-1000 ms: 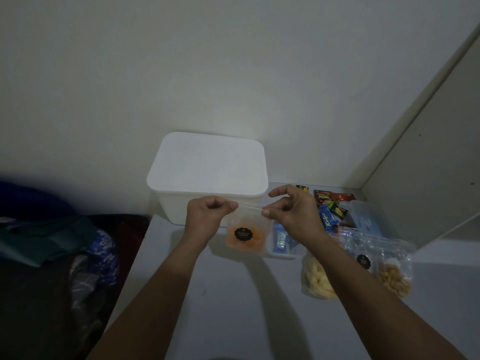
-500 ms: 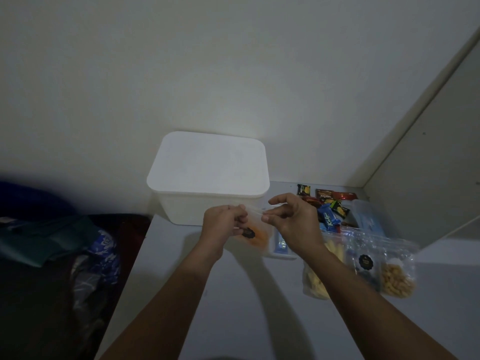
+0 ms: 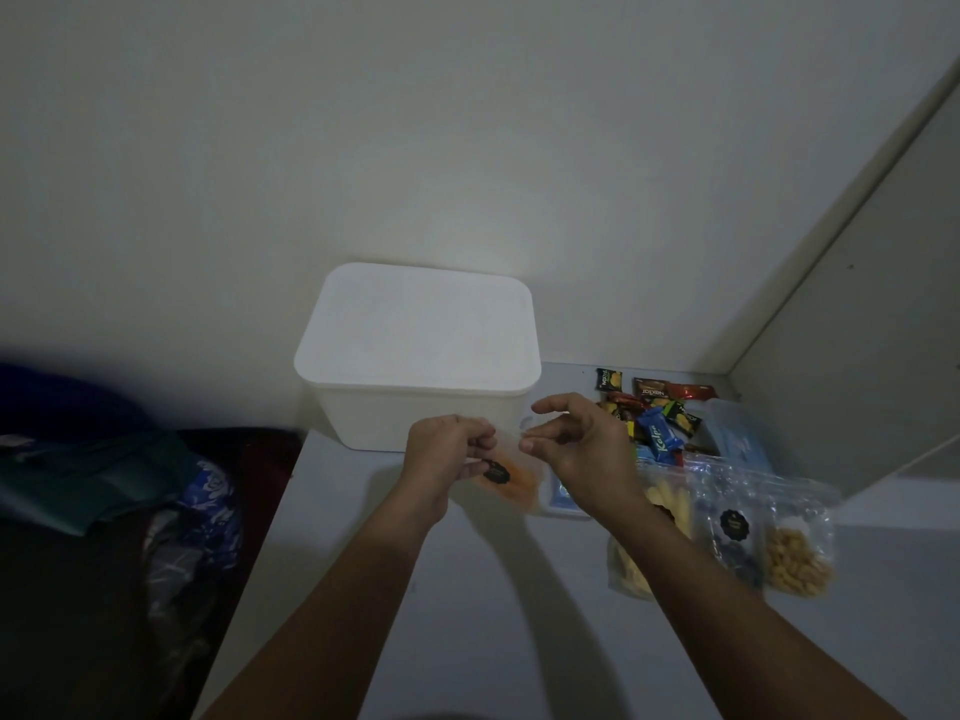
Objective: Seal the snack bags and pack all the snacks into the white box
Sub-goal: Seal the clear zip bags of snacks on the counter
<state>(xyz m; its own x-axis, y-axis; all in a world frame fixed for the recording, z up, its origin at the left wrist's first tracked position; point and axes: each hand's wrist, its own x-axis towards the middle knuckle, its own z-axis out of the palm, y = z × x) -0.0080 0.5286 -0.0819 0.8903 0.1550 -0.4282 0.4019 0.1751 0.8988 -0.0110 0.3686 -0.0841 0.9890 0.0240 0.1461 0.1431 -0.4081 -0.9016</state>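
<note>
A white box (image 3: pixel 415 407) with its lid on stands at the back of the white table (image 3: pixel 467 589). Just in front of it, my left hand (image 3: pixel 447 452) pinches the top left of a small clear bag of orange snacks (image 3: pixel 514 480), which hangs tilted. My right hand (image 3: pixel 576 452) pinches the bag's top right edge between thumb and a finger, index finger raised. To the right lie a bag of yellow sticks (image 3: pixel 670 506), a bag of dark snacks (image 3: pixel 732 532), a bag of nuts (image 3: pixel 795 561) and several small wrapped snacks (image 3: pixel 657 415).
A blue packet (image 3: pixel 563 493) lies under my right wrist. A pale cabinet panel (image 3: pixel 857 356) closes off the right side, and the wall stands right behind the box. Off the table's left edge sit dark cloth and bags (image 3: pixel 130 485).
My hands came together from the bag's two ends. The bag tilted and dropped lower, and my right hand has shifted slightly right, its index finger lifting.
</note>
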